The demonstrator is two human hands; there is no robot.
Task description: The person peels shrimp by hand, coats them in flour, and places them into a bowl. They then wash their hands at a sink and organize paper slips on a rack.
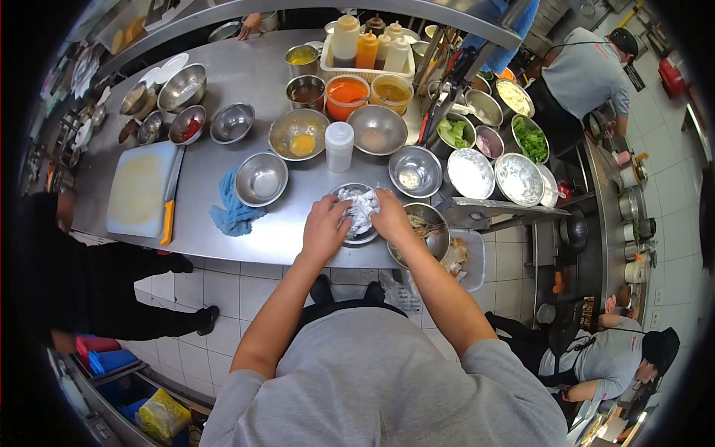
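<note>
A metal bowl at the table's front edge holds a clump of food coated in white powder; what the food is cannot be made out. From the left, my left hand presses its curled fingers into the clump. My right hand grips the same clump from the other side, its fingertips partly hidden by powder. Just beyond stands a white-capped squeeze bottle. Close to my right hand are a bowl with a little pale powder and a bowl of pale, stringy pieces.
Left on the steel table lie a cutting board, an orange-handled knife and a blue cloth. Sauce tubs and bottles stand at the back. A person in black is at left; two co-workers are at right.
</note>
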